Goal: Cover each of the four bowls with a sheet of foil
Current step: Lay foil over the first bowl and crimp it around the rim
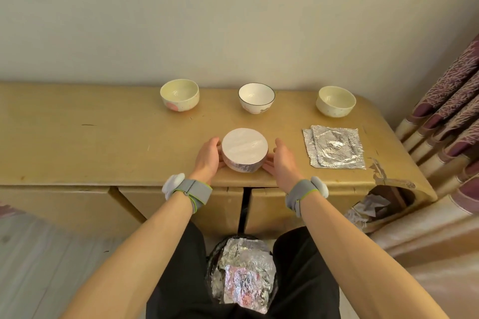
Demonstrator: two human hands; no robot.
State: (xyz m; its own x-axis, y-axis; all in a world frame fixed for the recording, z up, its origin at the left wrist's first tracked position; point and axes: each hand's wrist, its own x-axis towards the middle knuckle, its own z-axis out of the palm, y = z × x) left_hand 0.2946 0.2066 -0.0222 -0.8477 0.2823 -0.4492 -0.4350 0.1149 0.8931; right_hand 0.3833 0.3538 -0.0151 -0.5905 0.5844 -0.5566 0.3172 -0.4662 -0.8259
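Observation:
A bowl wrapped in foil (244, 149) stands near the front edge of the wooden cabinet top (103, 142); the foil lies smooth and tight across its mouth. My left hand (208, 155) cups its left side with curved fingers touching the foil. My right hand (281, 159) lies just right of it, fingers straight, fingertips at its base. Three uncovered bowls stand in a row at the back: a cream one with pink spots (179, 94), a white one with a dark rim (256, 98), a cream one (335, 101). A small stack of creased foil sheets (334, 147) lies to the right.
A bin full of crumpled foil (242, 274) stands on the floor between my legs. The cabinet's front right corner is broken open (383, 189). A purple patterned curtain (445, 116) hangs on the right. A wall rises directly behind the bowls.

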